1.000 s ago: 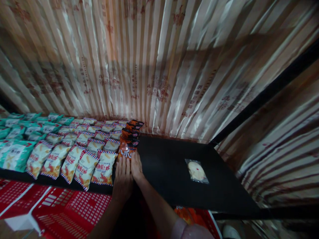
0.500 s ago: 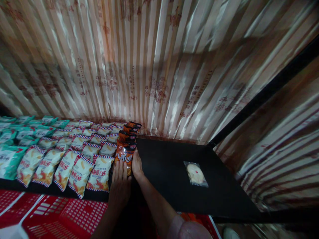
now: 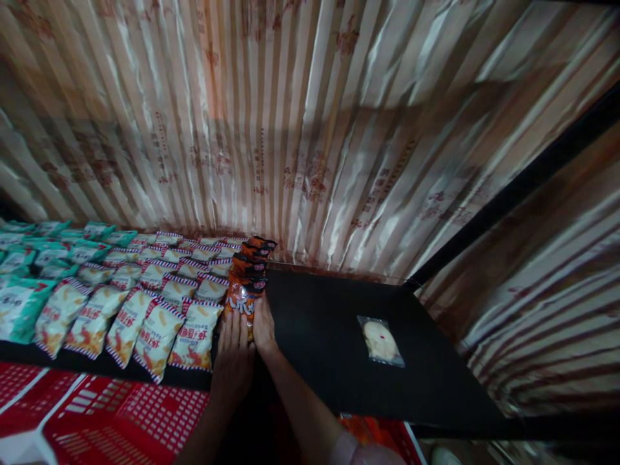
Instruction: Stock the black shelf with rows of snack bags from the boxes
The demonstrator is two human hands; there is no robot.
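An orange and black snack bag [image 3: 241,297] stands at the front of a short row of matching orange bags [image 3: 249,263] on the black shelf. My left hand [image 3: 235,358] lies against its lower front, fingers stretched out flat and pointing up. Along the bag's right side rests my right hand [image 3: 264,326], its fingers extended and partly hidden behind the bag's edge. Both hands touch the bag; neither wraps round it. Just left of them leans a white snack bag [image 3: 196,332] with striped ends.
Several rows of white bags [image 3: 155,332] and green bags [image 3: 22,307] fill the shelf's left part. A clear-wrapped round pale item [image 3: 381,341] lies on the black shelf [image 3: 320,323] at right. Red baskets [image 3: 159,413] stand below. A striped curtain [image 3: 290,129] hangs behind.
The right hand has slid slightly down and closer along the bag's side. The left hand stays on the bag's front, almost unmoved. The view has shifted a little.
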